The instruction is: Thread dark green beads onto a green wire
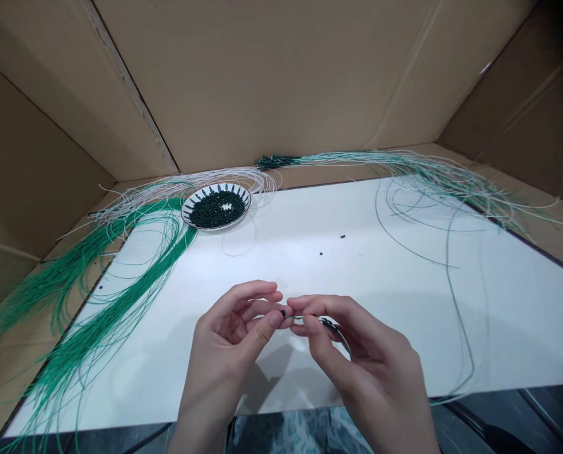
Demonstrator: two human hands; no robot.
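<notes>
Above the white table point(389, 328), my left hand point(236, 331) pinches a small dark bead point(283, 313) between thumb and fingertips. My right hand point(369, 347) is closed on a thin cord point(299, 317), whose tip reaches across to that bead. Whether the tip has passed through it is too small to tell. Several dark beads point(327, 324) sit on the cord beside the right fingers, and a pale length of it curves down over the palm. The fingertips of both hands nearly meet.
A patterned plate point(185, 217) of dark beads point(210, 211) stands at the back left. Green cords point(115, 309) and white cords point(162, 186) lie around it. Beaded cords point(338, 157) stretch along the back. Loose beads point(342, 236) dot the table. Cardboard walls point(281, 82) enclose it.
</notes>
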